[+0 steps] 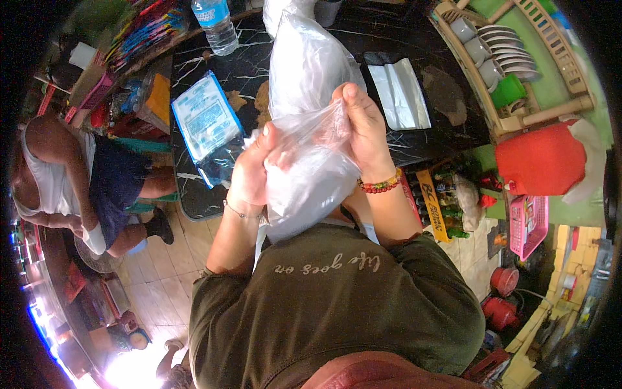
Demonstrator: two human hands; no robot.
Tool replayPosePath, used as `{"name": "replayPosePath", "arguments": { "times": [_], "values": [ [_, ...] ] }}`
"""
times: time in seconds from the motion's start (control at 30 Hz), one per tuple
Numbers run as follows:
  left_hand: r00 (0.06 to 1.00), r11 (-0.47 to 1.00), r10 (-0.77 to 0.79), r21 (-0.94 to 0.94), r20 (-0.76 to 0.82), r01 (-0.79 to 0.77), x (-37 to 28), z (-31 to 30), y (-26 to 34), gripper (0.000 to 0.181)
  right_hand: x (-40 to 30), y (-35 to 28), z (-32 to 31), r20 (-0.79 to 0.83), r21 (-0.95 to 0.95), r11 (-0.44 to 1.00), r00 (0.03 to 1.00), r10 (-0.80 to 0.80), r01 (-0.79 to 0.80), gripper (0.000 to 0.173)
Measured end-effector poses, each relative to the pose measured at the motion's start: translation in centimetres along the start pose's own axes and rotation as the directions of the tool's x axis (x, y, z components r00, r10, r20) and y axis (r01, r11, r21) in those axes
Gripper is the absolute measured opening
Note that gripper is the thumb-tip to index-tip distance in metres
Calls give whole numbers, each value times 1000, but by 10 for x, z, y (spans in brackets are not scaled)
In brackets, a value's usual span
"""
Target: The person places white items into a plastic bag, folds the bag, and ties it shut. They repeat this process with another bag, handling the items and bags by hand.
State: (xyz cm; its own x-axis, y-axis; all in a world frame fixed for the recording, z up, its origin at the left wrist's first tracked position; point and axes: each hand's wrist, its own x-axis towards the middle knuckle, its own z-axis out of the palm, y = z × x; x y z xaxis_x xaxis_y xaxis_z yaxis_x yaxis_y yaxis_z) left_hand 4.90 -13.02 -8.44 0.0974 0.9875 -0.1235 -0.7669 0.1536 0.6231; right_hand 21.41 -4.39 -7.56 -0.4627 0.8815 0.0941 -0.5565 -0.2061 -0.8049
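Between my two hands a clear plastic bag [308,187] is stretched, its thin film bunched at the fingers. My left hand [252,167] grips one side of the film, thumb up. The opposite side is pinched in my right hand [363,129], a little higher. The bag's lower part bulges toward my shirt; what is in it cannot be made out. Just beyond my hands stands a large plastic bag [311,68] with white contents. Where the two bags meet is hidden by crumpled film. A blue-edged printed plastic packet [206,121] lies left of my left hand.
On the black marble-patterned table [194,204] are a water bottle [216,26] and a folded silvery sheet [401,95]. At right are a dish rack [544,114] with plates and cups, and a yellow bottle crate [432,206]. A seated person [58,165] is at left.
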Motion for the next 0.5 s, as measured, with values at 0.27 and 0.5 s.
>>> {"name": "replayPosePath", "arguments": {
  "times": [0.27, 0.5],
  "values": [
    [996, 968, 45, -250, 71, -26, 4, 69, 71, 33, -1, -34, -7, 387, -66, 997, 922, -7, 35, 18],
    [847, 421, 532, 866, 7, -271, 85, 17, 66, 21, 81, 14, -37, -186, -397, 898, 942, -279, 188, 12]
  ]
}}
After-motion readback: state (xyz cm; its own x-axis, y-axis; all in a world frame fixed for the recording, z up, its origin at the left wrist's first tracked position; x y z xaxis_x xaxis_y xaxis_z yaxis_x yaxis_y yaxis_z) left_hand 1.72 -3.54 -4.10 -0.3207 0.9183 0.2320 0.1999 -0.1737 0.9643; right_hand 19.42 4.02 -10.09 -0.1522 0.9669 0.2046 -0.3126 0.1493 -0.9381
